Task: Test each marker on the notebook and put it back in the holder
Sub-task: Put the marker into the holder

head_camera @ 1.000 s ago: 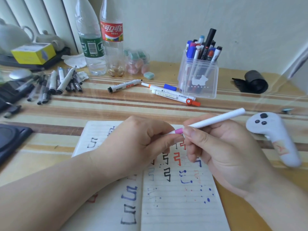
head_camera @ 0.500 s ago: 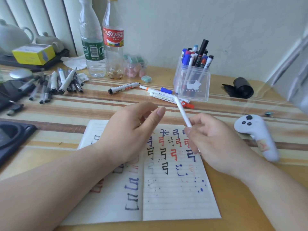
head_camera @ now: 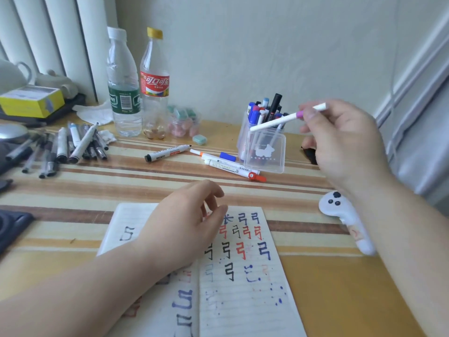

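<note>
My right hand pinches a white marker with a pink band in the air, its long end slanting down over the clear plastic holder. The holder stands at the back of the table with several markers upright in it. My left hand rests with loosely curled fingers on the open notebook, holding nothing. The pages carry red, black and blue test marks. Three loose markers lie on the table left of the holder.
A heap of pens lies at the far left. Two plastic bottles and a small jar stand behind. A white controller lies right of the notebook, a yellow box at the back left, a dark pad at the left edge.
My right hand has lifted the white marker up and back from above the notebook to over the holder. My left hand has let go of it and sunk onto the notebook.
</note>
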Motion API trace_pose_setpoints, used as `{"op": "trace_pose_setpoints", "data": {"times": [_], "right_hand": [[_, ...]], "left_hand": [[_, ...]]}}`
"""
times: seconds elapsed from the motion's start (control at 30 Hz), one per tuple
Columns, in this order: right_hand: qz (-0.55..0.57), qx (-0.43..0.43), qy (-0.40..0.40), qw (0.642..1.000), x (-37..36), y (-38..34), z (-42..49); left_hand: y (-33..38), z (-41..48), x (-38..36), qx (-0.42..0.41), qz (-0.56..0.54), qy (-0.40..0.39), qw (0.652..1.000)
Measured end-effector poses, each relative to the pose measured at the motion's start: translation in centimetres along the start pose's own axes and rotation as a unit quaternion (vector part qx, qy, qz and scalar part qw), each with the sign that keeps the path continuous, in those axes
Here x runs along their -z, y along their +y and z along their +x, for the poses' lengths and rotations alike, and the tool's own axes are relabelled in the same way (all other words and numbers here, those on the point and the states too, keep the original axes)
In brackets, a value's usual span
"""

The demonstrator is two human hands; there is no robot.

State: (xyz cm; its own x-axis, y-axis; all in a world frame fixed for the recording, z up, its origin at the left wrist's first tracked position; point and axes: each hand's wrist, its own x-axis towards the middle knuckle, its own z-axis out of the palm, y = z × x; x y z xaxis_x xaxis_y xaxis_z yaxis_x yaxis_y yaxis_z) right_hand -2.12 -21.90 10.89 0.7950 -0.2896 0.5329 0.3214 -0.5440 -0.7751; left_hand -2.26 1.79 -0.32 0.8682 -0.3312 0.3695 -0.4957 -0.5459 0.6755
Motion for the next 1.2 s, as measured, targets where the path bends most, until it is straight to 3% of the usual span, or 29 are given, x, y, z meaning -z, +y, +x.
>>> {"op": "trace_pose_setpoints", "data": {"times": [0.07, 0.23, 0.47, 0.73, 0.93, 1.2], "right_hand": [[-0.077, 0.048, 0.027, 0.995, -0.4, -0.8, 3.5], [-0.116, 0.112, 0.093, 0.982, -1.9, -1.1, 11.7], [-0.226, 0.154, 0.068, 0.960, -4.0, 1.1, 14.0], [-0.234, 0.118, 0.037, 0.964, -4.1, 0.1, 15.1], [-0.342, 0.034, -0.068, 0.937, -4.7, 2.1, 13.7], [-0.326, -0.043, -0.149, 0.933, -4.4, 2.5, 12.8]], "left_hand": [[0.1, 0.0, 0.0, 0.002, 0.004, -0.011, 1.000], [0.0, 0.1, 0.0, 0.008, 0.011, -0.016, 1.000], [-0.3, 0.2, 0.0, 0.007, -0.020, 0.004, 1.000], [-0.3, 0.2, 0.0, 0.003, -0.025, 0.015, 1.000], [-0.2, 0.2, 0.0, 0.007, -0.020, 0.012, 1.000], [-0.2, 0.3, 0.0, 0.013, -0.015, 0.006, 1.000]]}}
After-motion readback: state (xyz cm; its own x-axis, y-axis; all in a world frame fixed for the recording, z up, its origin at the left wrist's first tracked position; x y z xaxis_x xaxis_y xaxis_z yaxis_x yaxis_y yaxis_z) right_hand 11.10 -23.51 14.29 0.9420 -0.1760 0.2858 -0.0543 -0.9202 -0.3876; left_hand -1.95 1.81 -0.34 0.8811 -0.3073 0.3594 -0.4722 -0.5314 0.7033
